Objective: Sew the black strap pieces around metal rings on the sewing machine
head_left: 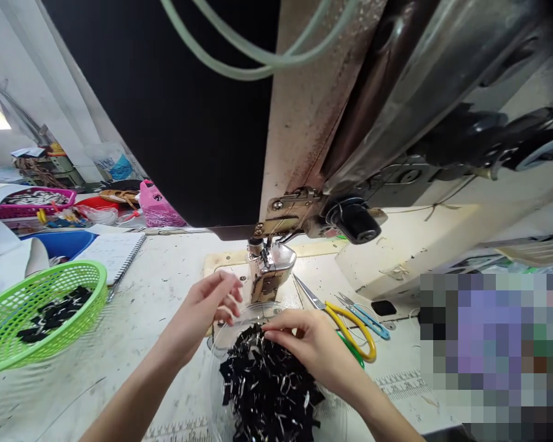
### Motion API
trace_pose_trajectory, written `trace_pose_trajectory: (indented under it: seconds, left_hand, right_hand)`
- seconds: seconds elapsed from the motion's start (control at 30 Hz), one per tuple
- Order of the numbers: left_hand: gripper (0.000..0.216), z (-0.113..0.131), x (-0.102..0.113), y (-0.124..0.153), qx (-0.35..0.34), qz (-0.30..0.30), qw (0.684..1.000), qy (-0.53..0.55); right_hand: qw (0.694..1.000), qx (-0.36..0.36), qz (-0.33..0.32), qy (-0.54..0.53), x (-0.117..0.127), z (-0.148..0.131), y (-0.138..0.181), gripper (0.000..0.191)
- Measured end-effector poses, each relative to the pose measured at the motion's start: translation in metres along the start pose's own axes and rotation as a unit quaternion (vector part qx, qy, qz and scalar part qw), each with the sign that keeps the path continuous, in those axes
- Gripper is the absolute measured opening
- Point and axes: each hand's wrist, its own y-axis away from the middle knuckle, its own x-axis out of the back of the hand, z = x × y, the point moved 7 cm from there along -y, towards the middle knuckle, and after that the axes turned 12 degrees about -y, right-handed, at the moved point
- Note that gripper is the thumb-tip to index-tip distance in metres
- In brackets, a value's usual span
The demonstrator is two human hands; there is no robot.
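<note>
White table (166,264), bowl (218,402) and basket (80,328), black pieces (267,393) inside

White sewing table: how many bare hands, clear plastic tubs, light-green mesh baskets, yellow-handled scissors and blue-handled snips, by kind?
Left hand and right hand: 2
Clear plastic tub: 1
Light-green mesh basket: 1
Yellow-handled scissors: 1
Blue-handled snips: 1
Total: 6
</note>
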Motion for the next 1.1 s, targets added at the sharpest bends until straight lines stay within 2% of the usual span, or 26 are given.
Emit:
trace_pose_trajectory:
  seconds: [0.13, 0.2, 0.27, 0.33, 0.5, 0.67, 0.77, 0.87, 1.0, 1.1]
  left_hand:
    - [0.020, -0.023, -0.010, 0.025, 0.000, -0.034, 0.993, -0.116]
    - [0.029, -0.032, -0.025, 0.033, 0.004, -0.073, 0.992, -0.104]
    - [0.028, -0.035, -0.039, 0.037, 0.000, -0.104, 0.992, -0.073]
    - [0.023, -0.036, -0.049, 0.038, -0.004, -0.113, 0.992, -0.056]
    - [0.025, -0.040, -0.051, 0.035, 0.022, -0.046, 0.995, -0.082]
    - [0.015, -0.033, -0.052, 0.038, -0.008, 0.005, 0.997, -0.080]
    - [0.011, -0.035, -0.046, 0.039, -0.004, 0.059, 0.995, -0.074]
    - [0.017, -0.039, -0.038, 0.039, 0.010, 0.099, 0.993, -0.055]
    - [0.022, -0.040, -0.037, 0.038, 0.011, 0.080, 0.996, -0.036]
    - [0.024, -0.039, -0.040, 0.040, 0.006, 0.050, 0.998, -0.031]
  right_hand:
    - [0.989, -0.035, -0.001, -0.147, 0.011, 0.006, 0.007, 0.030]
    - [0.967, -0.046, -0.006, -0.252, 0.011, 0.008, 0.009, 0.031]
    - [0.936, -0.055, -0.011, -0.347, 0.010, 0.008, 0.011, 0.030]
    - [0.922, -0.058, -0.013, -0.383, 0.009, 0.008, 0.012, 0.029]
    - [0.939, -0.037, 0.012, -0.341, 0.011, 0.005, 0.017, 0.027]
    - [0.945, -0.033, 0.037, -0.323, 0.008, 0.005, 0.022, 0.026]
    - [0.942, -0.025, 0.088, -0.322, 0.012, 0.007, 0.025, 0.025]
    - [0.958, 0.016, 0.146, -0.246, 0.019, 0.000, 0.032, 0.019]
    - [0.981, 0.074, 0.128, -0.123, 0.015, -0.017, 0.035, 0.008]
    - [0.982, 0.069, 0.133, -0.118, 0.013, -0.019, 0.034, 0.007]
